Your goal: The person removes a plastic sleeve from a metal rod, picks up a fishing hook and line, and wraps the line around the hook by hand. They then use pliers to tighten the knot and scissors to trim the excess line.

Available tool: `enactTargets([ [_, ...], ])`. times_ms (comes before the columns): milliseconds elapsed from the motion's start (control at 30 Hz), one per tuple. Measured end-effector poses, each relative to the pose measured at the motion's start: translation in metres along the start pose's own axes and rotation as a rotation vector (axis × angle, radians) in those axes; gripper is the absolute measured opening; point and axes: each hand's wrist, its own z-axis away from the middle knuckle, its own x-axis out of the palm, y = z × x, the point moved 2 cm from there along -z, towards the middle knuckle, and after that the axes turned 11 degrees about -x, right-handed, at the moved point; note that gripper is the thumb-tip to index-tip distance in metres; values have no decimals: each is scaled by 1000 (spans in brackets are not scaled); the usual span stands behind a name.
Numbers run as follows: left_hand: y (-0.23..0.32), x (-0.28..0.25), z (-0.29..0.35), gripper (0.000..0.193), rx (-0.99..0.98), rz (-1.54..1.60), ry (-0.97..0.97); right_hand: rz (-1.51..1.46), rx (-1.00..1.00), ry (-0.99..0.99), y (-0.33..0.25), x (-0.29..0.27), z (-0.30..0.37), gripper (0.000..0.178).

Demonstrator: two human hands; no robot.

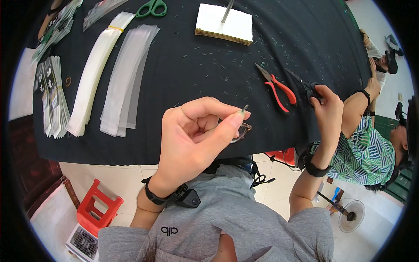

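My left hand (192, 135) is at the middle of the table edge, thumb and forefinger pinched on a small thin greenish piece (245, 108). Its dark tip sticks up past the fingertips; its kind is too small to tell. Just beneath those fingers shows a clear rounded item with a brownish rim (242, 133), partly hidden by the hand. At the right, my right hand (326, 105) is closed on the handles of black scissors (310, 89), whose blades point away to the upper left. Beside them lie pliers with red handles (283, 89) and dark pointed jaws.
Black cloth (183, 65) covers the table, scattered with green clippings. A white block (222, 22) with an upright metal rod stands far off. Leftward lie clear plastic sleeves (128, 83), a banded sleeve bundle (98, 74), packaging cards (54, 96) and green scissors (151, 8). People sit at right.
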Motion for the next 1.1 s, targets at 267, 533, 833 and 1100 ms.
enactTargets([
  [267, 2, 1, 1, 12, 14, -70, -102, -152, -116, 118, -43, -8, -4, 20],
  [533, -2, 4, 5, 12, -44, -10, -180, -1485, -360, -229, -124, 1, 14, 19],
  [833, -1, 1, 5, 12, -97, -76, -228, -1493, -333, -273, -123, 2, 13, 9],
  [1100, 4, 7, 7, 13, -178, 67, -283, -1423, -404, -243, -125, -9, 11, 10],
])
